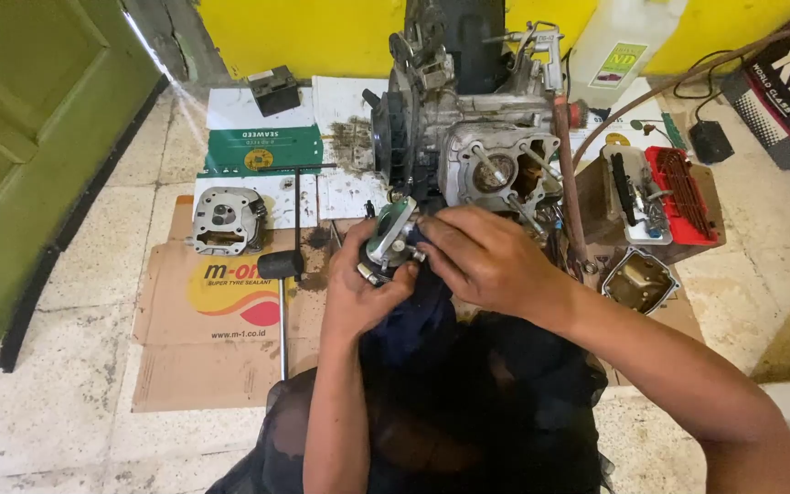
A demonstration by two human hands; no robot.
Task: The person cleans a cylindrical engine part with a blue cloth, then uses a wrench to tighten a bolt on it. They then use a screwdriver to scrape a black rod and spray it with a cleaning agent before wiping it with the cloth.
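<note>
My left hand [363,293] grips a small round metal engine part [391,236], greenish on its face, from below. My right hand [482,256] closes over the same part from the right, fingertips on its edge. A dark blue cloth [418,316] hangs beneath both hands over my lap. Just beyond the hands stands a bare motorcycle engine block [486,155] with its open cylinder and studs facing me.
A loose cylinder head [224,220] lies on flattened cardboard [212,320] at the left, next to a long T-handle wrench [283,265]. A red-and-white tray of tools [656,192], a metal cover [639,282], a white jug [616,46] and a green door [29,137] surround the spot.
</note>
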